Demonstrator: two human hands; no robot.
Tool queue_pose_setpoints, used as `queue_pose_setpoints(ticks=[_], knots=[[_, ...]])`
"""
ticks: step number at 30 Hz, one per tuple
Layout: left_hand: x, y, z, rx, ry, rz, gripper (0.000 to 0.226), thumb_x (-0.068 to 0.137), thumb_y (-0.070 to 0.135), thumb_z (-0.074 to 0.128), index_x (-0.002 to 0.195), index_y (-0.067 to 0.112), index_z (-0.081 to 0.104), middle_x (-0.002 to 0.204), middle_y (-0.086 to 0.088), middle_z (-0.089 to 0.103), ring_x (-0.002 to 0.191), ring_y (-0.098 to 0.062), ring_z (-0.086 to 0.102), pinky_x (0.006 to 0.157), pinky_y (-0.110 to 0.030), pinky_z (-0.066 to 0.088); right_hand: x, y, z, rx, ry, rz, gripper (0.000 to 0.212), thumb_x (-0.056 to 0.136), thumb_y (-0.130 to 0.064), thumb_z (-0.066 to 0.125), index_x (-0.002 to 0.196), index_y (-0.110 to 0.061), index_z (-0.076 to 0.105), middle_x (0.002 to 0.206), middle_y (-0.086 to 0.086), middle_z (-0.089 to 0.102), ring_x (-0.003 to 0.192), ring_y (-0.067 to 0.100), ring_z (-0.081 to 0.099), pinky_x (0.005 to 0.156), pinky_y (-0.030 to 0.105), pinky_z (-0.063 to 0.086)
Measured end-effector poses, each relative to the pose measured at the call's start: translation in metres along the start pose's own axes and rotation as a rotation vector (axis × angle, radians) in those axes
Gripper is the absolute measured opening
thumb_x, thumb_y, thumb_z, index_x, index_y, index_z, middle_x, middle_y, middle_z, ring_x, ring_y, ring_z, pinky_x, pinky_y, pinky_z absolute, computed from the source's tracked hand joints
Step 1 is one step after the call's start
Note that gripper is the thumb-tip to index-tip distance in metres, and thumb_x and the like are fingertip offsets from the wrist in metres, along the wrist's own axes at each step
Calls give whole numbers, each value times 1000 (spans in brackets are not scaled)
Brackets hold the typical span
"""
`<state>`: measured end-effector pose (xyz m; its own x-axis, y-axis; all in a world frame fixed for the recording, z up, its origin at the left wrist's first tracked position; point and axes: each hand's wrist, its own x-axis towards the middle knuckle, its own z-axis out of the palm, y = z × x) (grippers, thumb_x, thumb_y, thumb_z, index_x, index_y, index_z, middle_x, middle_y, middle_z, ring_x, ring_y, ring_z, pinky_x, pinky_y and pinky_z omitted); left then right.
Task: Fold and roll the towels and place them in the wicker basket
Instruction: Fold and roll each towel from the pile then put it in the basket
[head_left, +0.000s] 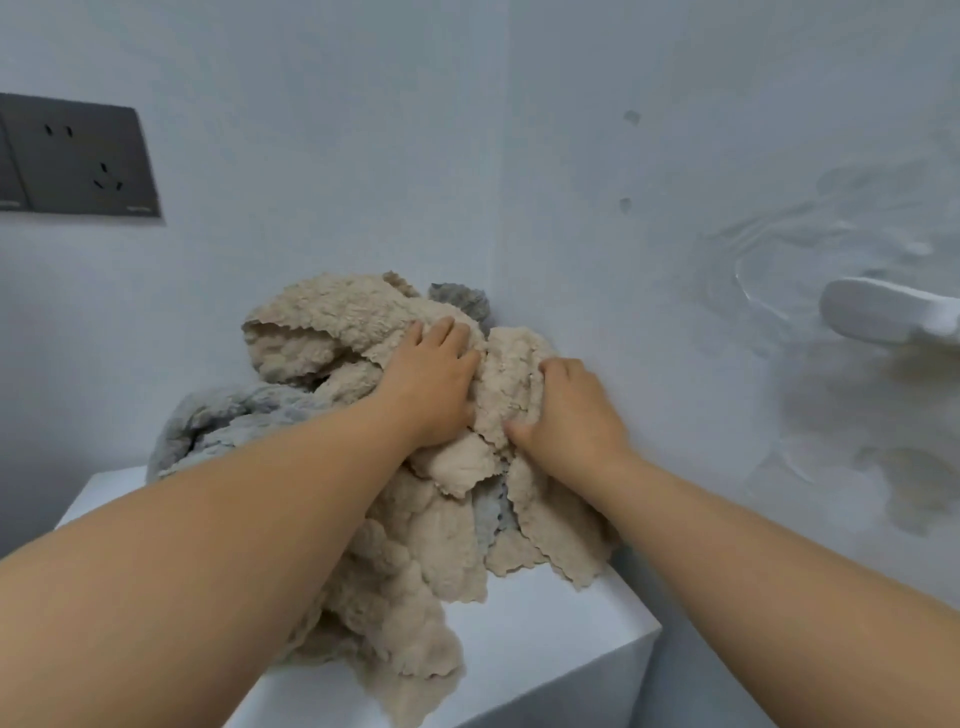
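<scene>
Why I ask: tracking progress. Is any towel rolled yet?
No, the beige towels and grey towels lie crumpled in one heap.

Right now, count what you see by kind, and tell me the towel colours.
Towel heap: 1, beige towels and grey towels tangled, singles uncountable.
Hands: 2, left hand pressing, right hand gripping the heap.
White stand: 1.
Wall socket panel: 1.
Total: 5.

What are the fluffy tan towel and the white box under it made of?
The tan towel looks like plush microfibre or fleece, matte, with nubbly pile and wavy edges. The white box looks hard and smooth, maybe painted wood or plastic.
</scene>
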<state>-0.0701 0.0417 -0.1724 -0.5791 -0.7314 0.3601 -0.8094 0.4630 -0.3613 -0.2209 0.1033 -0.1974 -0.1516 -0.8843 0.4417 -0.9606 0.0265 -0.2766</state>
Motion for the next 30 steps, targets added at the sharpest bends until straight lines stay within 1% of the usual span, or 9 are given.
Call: queue_pose_setpoints(ticks=[5,9,12,16,18,20,22,26,30], knots=[[7,-14,4,-49,6,65,58,93,38,38,145,16,29,158,-8,13,146,-25,6,118,-44,8,19,-8,14,-61,-1,35,17,91,-14,48,106,-10,56,111,11,59,100,32,58,71,32,40],[10,-24,0,-142,-99,89,64,94,37,41,151,19,18,160,-5,9,147,-22,6,119,-41,7,29,-12,3,152,11,69,20,85,-3,42,89,-14,58,100,10,64,94,32,58,74,33,42],[13,-27,-9,-197,-186,92,77,91,41,48,152,18,8,160,-5,7,147,-21,8,119,-41,9,27,-15,-14,341,84,118,25,79,0,42,93,-19,52,99,2,60,90,26,54,72,31,38],[13,-24,-30,-395,-277,31,97,82,40,64,153,18,0,156,-8,23,138,-26,28,113,-39,27,23,-16,-42,506,75,180,32,74,7,42,91,-18,54,94,-3,53,87,20,51,69,29,38],[9,-17,-43,-557,-274,-13,98,82,32,67,153,20,0,146,-11,38,120,-26,46,97,-34,40,16,-14,-55,582,92,202,34,75,9,39,90,-16,57,90,-3,52,82,16,49,63,27,37],[-2,-10,-55,-683,-264,-33,97,83,26,70,153,22,3,145,-12,40,118,-27,48,90,-30,40,6,-12,-69,687,130,245,34,77,9,38,90,-15,59,89,-1,53,73,13,49,54,23,35],[-15,-6,-67,-726,-266,-22,101,79,30,74,153,22,6,154,-8,28,135,-25,36,102,-30,34,-4,-12,-83,819,164,307,33,79,9,38,88,-15,59,85,0,54,67,11,49,51,18,37],[-48,7,-98,-782,-230,35,112,69,42,82,153,23,10,159,2,16,143,-17,21,115,-32,20,-28,-17,-114,1040,200,370,32,81,11,44,75,-18,57,82,3,59,79,21,58,72,30,51],[-80,34,-123,-1012,-215,-3,86,70,38,82,143,29,37,144,10,42,132,-13,39,110,-32,32,-54,-20,-139,1085,189,347,35,83,11,43,75,-19,59,84,7,61,79,24,59,68,32,48]])
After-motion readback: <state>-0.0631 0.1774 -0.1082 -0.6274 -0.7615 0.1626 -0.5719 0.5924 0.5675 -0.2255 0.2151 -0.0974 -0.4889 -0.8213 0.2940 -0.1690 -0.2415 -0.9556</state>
